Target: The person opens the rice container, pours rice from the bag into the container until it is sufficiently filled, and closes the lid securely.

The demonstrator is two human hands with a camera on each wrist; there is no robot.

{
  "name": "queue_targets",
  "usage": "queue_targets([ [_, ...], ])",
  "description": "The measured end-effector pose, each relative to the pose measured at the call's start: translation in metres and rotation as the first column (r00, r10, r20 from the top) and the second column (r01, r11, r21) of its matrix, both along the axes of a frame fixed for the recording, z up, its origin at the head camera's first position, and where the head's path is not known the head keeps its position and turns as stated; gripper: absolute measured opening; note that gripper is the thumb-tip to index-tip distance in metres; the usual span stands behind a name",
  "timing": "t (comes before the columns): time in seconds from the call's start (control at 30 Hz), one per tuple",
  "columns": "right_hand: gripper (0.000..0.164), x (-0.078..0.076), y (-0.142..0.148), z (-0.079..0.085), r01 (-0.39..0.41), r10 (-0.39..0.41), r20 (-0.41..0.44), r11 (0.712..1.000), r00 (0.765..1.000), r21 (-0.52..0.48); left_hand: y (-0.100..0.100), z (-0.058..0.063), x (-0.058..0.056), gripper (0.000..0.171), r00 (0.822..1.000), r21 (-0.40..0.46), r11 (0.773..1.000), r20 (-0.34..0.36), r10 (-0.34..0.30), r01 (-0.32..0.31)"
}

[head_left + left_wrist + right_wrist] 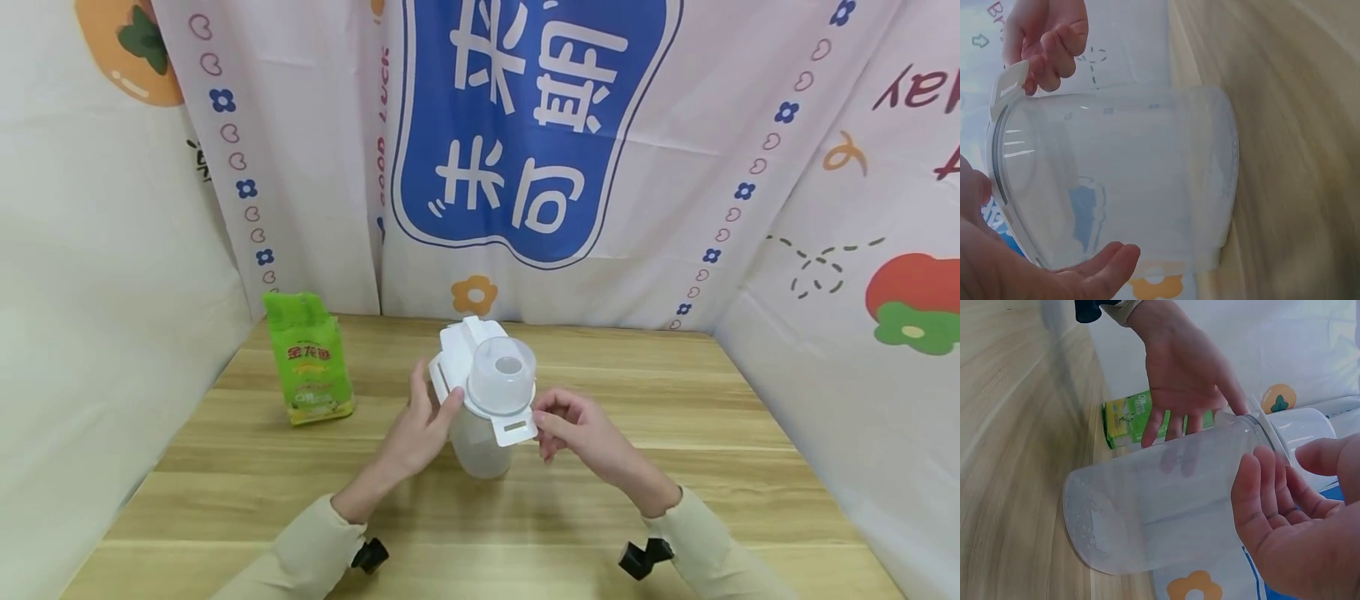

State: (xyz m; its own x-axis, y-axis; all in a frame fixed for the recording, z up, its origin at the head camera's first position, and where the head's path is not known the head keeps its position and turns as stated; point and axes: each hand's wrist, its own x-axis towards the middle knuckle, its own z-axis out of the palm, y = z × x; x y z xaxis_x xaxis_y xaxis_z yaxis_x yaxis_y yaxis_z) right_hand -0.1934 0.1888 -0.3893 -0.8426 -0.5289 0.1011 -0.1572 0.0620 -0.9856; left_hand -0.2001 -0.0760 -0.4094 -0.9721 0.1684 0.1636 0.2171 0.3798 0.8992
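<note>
A clear plastic storage container [480,454] stands upright on the table, with a white lid [454,357] and a clear measuring cup [501,379] on top. My left hand [420,433] holds it from the left, thumb on the lid's edge and fingers spread along the wall, as the right wrist view [1185,378] container side shows. At the front right, my right hand [581,429] pinches a slotted white latch tab [517,438] between thumb and curled fingers. Through the see-through wall [1135,169], no contents can be made out.
A green and yellow bag [311,371] stands upright on the wooden table [637,533], left of the container. Printed white cloth [660,208] hangs behind the table and along both sides.
</note>
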Motion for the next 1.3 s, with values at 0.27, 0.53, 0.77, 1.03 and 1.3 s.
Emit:
queue_targets([
  [0.27,0.022,0.007,-0.005,0.001,-0.01,0.01,0.004,1.0,1.0,0.004,0.002,-0.002,-0.003,0.071,0.988,0.16,0.985,0.129,-0.088,0.067],
  [0.53,0.022,0.014,-0.016,0.0,-0.059,0.059,-0.024,0.998,0.998,-0.012,0.009,-0.006,-0.004,0.056,0.988,0.295,0.956,0.15,-0.036,-0.01],
  [0.77,0.02,0.014,-0.015,-0.003,-0.035,0.037,-0.092,0.999,0.995,0.02,0.015,-0.005,-0.008,0.041,0.985,0.376,0.921,0.167,0.037,-0.098],
  [1.03,0.022,0.0,-0.002,-0.001,0.071,-0.064,-0.088,0.994,0.994,0.08,0.015,-0.004,-0.013,0.038,0.988,0.4,0.912,0.15,0.031,-0.09],
  [1.3,0.026,-0.013,0.009,-0.003,0.16,-0.158,-0.046,0.986,0.986,0.036,0.005,-0.006,-0.029,0.037,0.987,0.378,0.925,0.158,-0.018,-0.044],
])
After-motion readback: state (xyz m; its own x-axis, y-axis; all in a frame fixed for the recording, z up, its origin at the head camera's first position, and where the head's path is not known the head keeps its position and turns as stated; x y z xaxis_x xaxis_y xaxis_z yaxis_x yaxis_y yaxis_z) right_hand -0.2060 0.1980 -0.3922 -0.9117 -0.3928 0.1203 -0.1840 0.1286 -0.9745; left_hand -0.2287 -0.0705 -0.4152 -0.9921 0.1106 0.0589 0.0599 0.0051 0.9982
